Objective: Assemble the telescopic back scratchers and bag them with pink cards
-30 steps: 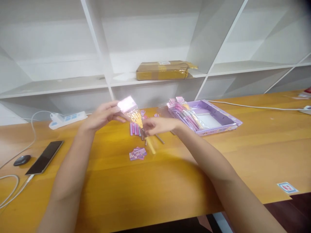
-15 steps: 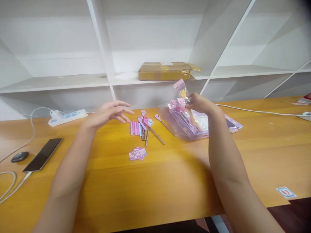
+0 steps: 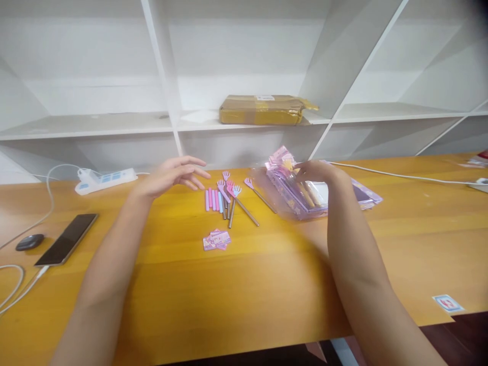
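Sticker (image 3: 449,303): flat by the near right edge of the surface (image 3: 229,305), red mark inside a blue border; any wording is too small to read.
Phone (image 3: 66,239): face up on the left, screen dark, white cable plugged in, black mouse-like object (image 3: 29,242) just beside it.
Cards (image 3: 217,240): small overlapping pile, pink and purple print, no brand legible.
Loose parts: pink, purple and blue tubes (image 3: 213,201) in a row; beside them, metal rods (image 3: 246,211) with little hand-shaped heads, several crossing.
Left hand (image 3: 168,178): fingers spread and gripping nothing, raised near the tubes.
Right hand (image 3: 316,173): fingers bent down at the yellow-headed packet (image 3: 287,165); whether they pinch it, I cannot tell.
Packets: heaped at the left part of the purple tray (image 3: 368,195), clear wrap reaching past its side; the pink header cards carry print too blurred to read.
Handling: the packet seems best laid lengthwise with its neighbours, header to header, lowered flat and released gently, since slick film could slide or snag on the fingers.
Power strip (image 3: 107,182): white, far left, cord trailing.
Carton (image 3: 261,117): brown, taped, on the shelf; its white label is unreadable.
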Tool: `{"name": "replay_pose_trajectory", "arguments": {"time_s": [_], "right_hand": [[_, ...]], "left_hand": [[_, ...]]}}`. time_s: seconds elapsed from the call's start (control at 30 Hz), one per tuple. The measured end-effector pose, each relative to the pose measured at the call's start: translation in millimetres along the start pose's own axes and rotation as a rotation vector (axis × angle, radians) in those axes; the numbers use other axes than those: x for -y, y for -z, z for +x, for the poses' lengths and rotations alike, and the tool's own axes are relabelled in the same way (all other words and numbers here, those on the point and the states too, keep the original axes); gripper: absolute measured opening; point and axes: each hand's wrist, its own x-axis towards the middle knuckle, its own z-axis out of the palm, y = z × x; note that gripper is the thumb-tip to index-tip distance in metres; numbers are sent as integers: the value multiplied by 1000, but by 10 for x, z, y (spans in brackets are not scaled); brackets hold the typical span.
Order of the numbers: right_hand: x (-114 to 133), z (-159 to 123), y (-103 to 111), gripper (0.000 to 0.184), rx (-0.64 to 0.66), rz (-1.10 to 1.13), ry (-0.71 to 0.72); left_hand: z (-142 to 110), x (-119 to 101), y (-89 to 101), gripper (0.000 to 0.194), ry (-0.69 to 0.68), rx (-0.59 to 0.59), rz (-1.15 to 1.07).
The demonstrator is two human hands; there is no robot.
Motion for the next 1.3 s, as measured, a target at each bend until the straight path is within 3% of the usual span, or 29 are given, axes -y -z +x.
{"name": "replay_pose_trajectory", "arguments": {"time_s": [0.27,0.37,0.47,0.57,0.67,0.77,0.83,0.93,1.1,1.3], "right_hand": [[-35,-19,64,76,-66,-88,-155],[85,-94,138,58,-214,-40,-169],[436,-197,128,35,-435,66,-82],[945,-329,-77,32,-494,119,65],[1381,-455,-476,31,-398,116,159],[1578,-523,-891,30,-351,92,199],[1591,-533,-1075,31,-329,71,219],[1545,-526,-1187,32,-304,52,236],[1526,-551,-1186,32,-299,79,164],[1529,-551,-1170,34,-285,163,-16]], "left_hand": [[58,97,74,39,28,-35,2],[181,299,149,35,36,-93,11],[377,700,138,24,78,-249,44],[522,1205,-6,13,183,-503,246],[528,1622,-161,11,199,-558,372],[455,1834,-211,11,159,-546,528],[412,1881,-207,13,130,-505,622],[371,1879,-233,14,107,-415,732],[321,1811,-393,17,77,-289,887],[325,1785,-450,13,112,-294,986]]}}
